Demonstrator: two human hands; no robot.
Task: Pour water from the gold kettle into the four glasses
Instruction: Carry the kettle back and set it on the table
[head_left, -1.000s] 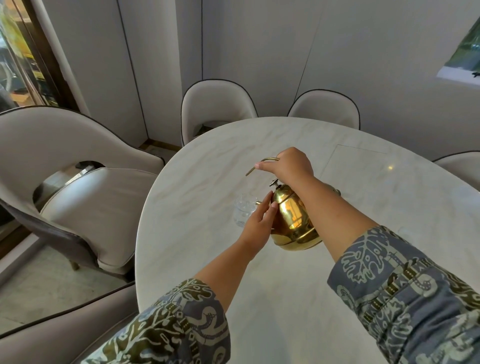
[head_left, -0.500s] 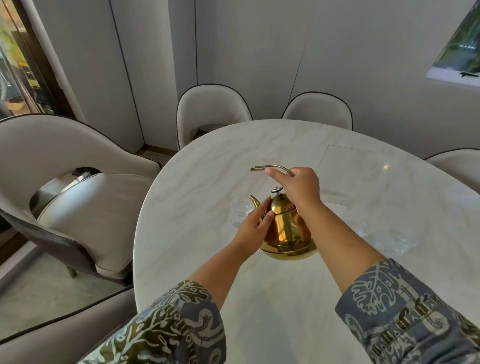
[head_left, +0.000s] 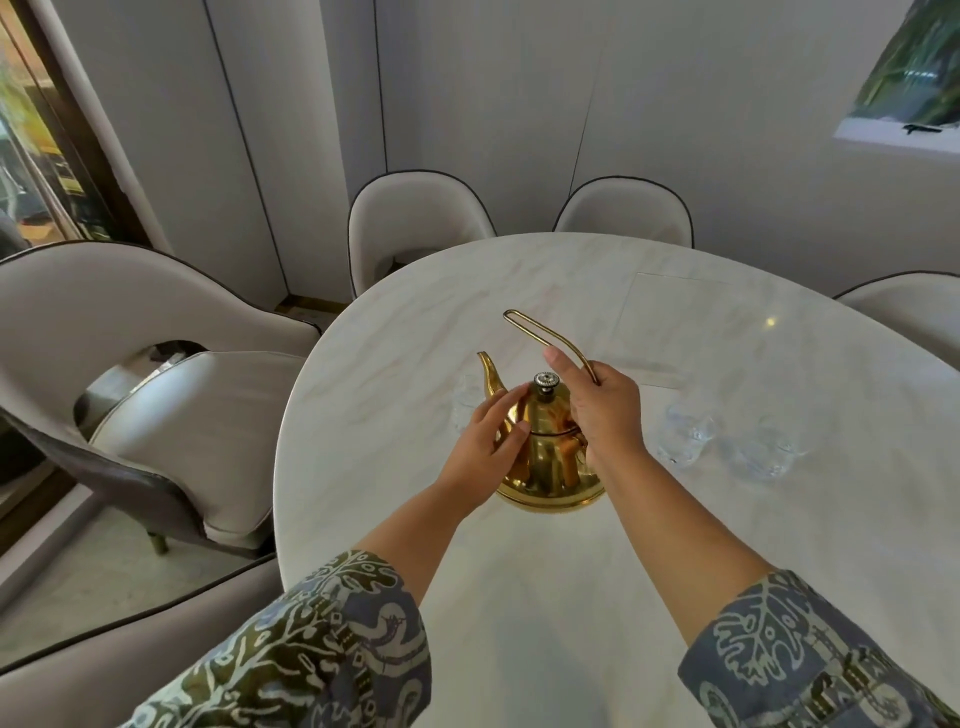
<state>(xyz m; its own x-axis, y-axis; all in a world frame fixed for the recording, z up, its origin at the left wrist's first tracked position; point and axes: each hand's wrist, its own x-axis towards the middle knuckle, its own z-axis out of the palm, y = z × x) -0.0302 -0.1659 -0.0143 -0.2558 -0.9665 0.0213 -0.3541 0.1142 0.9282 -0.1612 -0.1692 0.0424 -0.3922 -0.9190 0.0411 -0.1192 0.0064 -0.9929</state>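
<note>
The gold kettle (head_left: 548, 457) stands upright near the middle of the white marble table (head_left: 675, 545), spout pointing up and left. My right hand (head_left: 605, 410) grips its thin wire handle. My left hand (head_left: 488, 441) rests flat against the kettle's left side, fingers near the lid. One clear glass (head_left: 465, 408) sits just left of the kettle, partly hidden behind the spout and my left hand. Two more clear glasses (head_left: 685, 434) (head_left: 769, 454) stand to the right. A fourth glass is not visible.
Padded beige chairs ring the table: one at the left (head_left: 171, 395), two at the far edge (head_left: 415, 223) (head_left: 623, 208), one at the right (head_left: 904, 306). The table's rounded edge curves close on the left. White wall panels stand behind.
The kettle went from tilted toward the left glass to upright and lower on the table. My right hand moved back with the handle; my left hand stays against the kettle's side.
</note>
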